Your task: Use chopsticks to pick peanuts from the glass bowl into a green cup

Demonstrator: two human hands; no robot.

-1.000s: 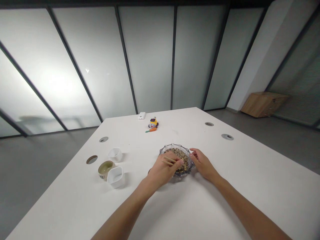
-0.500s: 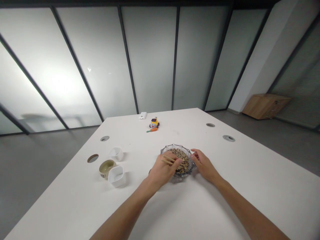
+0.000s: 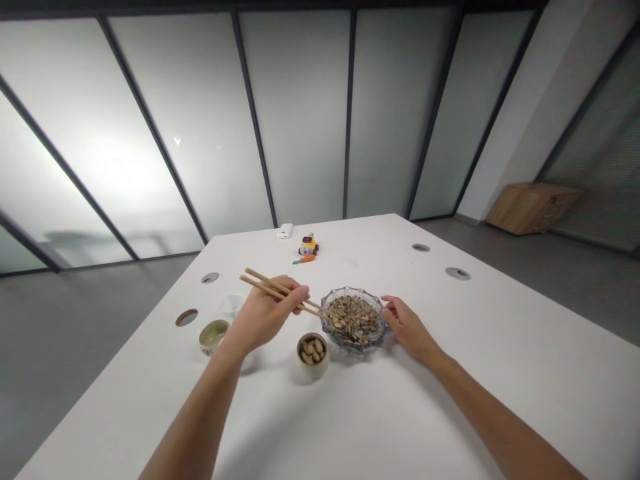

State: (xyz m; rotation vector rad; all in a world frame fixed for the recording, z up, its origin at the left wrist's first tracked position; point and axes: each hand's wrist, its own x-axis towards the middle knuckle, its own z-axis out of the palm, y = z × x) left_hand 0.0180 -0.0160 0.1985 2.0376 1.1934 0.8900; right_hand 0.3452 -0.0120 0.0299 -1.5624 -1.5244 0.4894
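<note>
A pair of wooden chopsticks (image 3: 260, 285) is held in my left hand (image 3: 267, 313), closed around them. Their tips reach over the left rim of a clear glass bowl (image 3: 345, 345) of striped sunflower seeds (image 3: 353, 317). A few larger tan pieces lie among the seeds. At the bowl's right rim is my right hand (image 3: 407, 330), its thumb and fingers holding the edge. Just in front and left of the bowl stands a small pale cup (image 3: 315, 370). It contains several tan, nut-like pieces (image 3: 313, 350).
Left of my left hand are a greenish ceramic bowl (image 3: 213, 335) and a white plastic cup (image 3: 230, 305), partly hidden. Farther back lie a toy carrot (image 3: 305, 259), a yellow toy vehicle (image 3: 309, 245) and a white device (image 3: 285, 231). The white table (image 3: 380, 427) has several round holes.
My left hand has moved left, away from above the glass bowl, with the chopsticks, uncovering the small cup and now covering the nearer white plastic cup. My right hand stays at the rim.
</note>
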